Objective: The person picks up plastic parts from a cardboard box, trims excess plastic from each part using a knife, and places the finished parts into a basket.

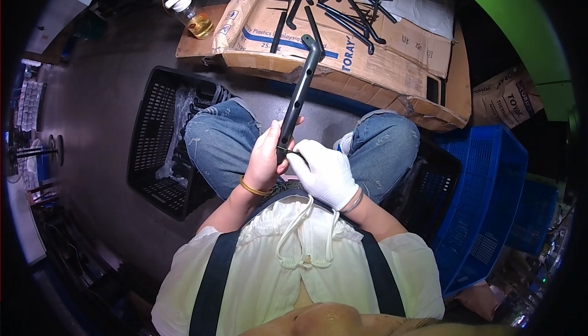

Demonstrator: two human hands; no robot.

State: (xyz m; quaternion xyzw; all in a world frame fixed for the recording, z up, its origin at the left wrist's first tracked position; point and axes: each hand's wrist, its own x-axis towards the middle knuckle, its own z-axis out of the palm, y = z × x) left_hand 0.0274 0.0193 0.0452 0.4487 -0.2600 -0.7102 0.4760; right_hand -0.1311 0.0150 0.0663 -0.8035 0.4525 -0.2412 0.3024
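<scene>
Black plastic bar gripped by left hand, gloved right hand pinching its hidden lower end

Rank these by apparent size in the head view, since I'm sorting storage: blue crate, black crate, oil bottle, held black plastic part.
1. Blue crate
2. Black crate, though nearness makes these two unsure
3. Black plastic part, held by left hand
4. Oil bottle
</scene>
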